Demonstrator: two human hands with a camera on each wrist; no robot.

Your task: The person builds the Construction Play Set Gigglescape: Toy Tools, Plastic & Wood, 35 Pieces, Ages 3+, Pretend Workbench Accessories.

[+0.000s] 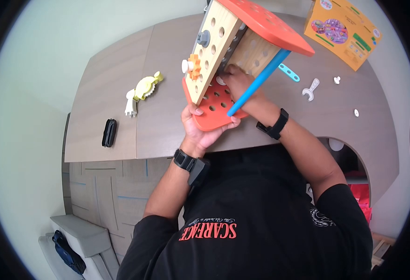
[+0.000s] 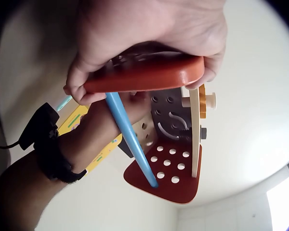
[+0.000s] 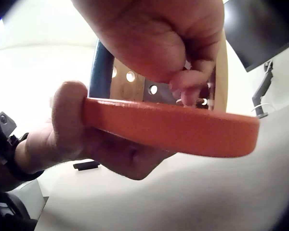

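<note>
Left hand (image 1: 198, 134) above table (image 1: 167, 112), pale wall (image 1: 32, 93)

A pale wall (image 1: 32, 112) borders a grey-brown table (image 1: 114, 79), line-patterned floor (image 1: 104, 186) and grey seat (image 1: 81, 233).

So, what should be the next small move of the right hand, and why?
Probably the right hand should try turning the white piece beside it: that piece sits inside the wooden side panel, opposite the orange gear on the panel's outer face, while the left hand supports the red perforated panel.
</note>
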